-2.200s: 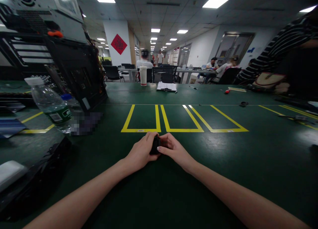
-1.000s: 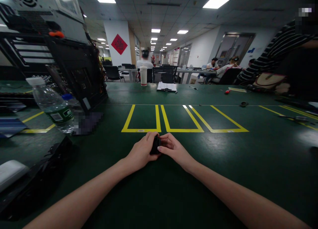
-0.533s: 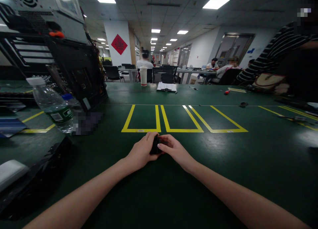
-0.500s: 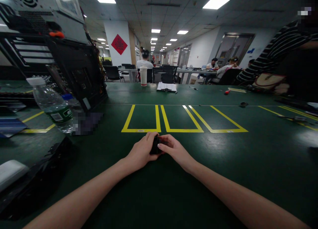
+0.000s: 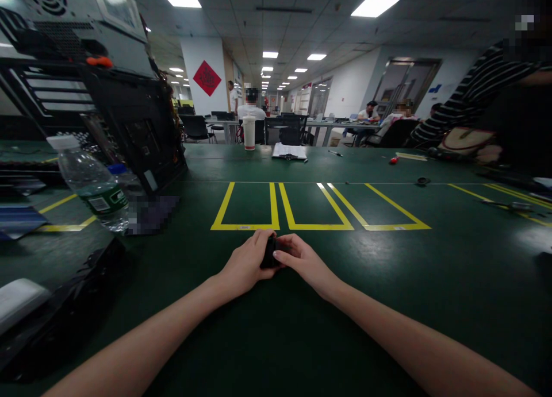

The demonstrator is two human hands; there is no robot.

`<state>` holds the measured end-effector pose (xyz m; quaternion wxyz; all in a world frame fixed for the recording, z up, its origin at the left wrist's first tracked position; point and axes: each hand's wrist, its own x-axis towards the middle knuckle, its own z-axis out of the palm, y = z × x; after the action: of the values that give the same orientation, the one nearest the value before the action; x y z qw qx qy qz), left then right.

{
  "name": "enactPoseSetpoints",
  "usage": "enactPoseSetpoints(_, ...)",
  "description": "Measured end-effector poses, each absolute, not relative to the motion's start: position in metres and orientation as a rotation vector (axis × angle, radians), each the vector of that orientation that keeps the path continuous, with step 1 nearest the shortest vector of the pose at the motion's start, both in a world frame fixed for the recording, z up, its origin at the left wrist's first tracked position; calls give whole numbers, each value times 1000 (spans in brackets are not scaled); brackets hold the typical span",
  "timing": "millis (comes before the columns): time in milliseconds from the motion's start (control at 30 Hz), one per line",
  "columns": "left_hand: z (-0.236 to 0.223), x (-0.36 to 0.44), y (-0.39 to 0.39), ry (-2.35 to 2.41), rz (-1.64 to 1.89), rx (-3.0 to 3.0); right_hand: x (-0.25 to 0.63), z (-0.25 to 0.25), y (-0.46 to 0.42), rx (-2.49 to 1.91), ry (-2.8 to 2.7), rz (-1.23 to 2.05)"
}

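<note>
Both my hands meet on the green table mat, just in front of the yellow taped boxes. My left hand wraps its fingers round a small black object, too dark to name. My right hand closes on the same object from the right, thumb and fingertips pressed to it. Most of the object is hidden between the two hands.
A plastic water bottle and an open black computer case stand at left. A white cup and a clipboard lie farther back. A person in a striped sleeve works at right. Dark equipment sits near left.
My hands stay in the same place, with only slight finger shifts on the black object. A person has come into view far back by the pillar.
</note>
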<state>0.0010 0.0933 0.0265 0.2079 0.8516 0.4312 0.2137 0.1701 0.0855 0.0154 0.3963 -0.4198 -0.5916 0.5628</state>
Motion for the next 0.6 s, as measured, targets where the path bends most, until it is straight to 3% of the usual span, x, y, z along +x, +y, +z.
enactPoseSetpoints(333,24,4,95,1217,635,2415,170,14,86,-925,-1516,1421)
enactPoseSetpoints(600,24,2,94,1216,623,2382,171,14,86,-1052,-1512,1416)
